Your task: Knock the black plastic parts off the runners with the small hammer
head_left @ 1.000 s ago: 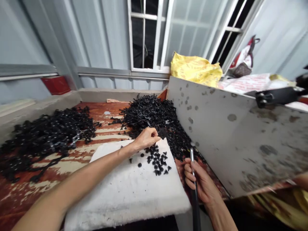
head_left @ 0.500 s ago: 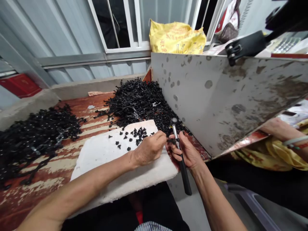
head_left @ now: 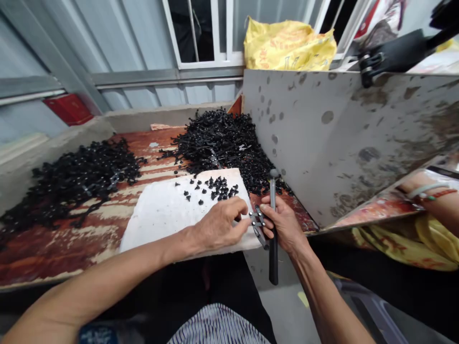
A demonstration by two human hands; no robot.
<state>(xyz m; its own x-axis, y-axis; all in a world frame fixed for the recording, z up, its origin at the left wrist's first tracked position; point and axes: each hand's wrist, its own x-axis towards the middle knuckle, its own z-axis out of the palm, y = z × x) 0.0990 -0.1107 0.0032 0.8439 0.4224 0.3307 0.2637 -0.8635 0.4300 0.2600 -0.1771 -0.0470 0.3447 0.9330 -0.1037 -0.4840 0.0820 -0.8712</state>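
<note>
My right hand (head_left: 283, 222) is closed around a black-handled tool (head_left: 273, 258) with a metal shaft and a small round head, held upright. The same hand's fingertips also hold a small black linked part (head_left: 257, 222) with shiny round studs. At the left of that part is my left hand (head_left: 224, 222), its thumb and fingers curled together; what they pinch is mostly hidden. Behind the left hand, several small black studs (head_left: 218, 186) with round bases lie scattered on a white pad (head_left: 154, 212).
A large heap of black linked parts (head_left: 222, 141) lies beyond the pad, and another heap (head_left: 82, 184) is at left on the worn red board (head_left: 107, 222). A stained grey panel (head_left: 304, 134) walls off the right side. Another person's arm (head_left: 433, 196) shows beyond it.
My view has shifted, so the scene sits further right. Both hands have turned, and the linked part now shows clearly between them. The tool stands more upright.
</note>
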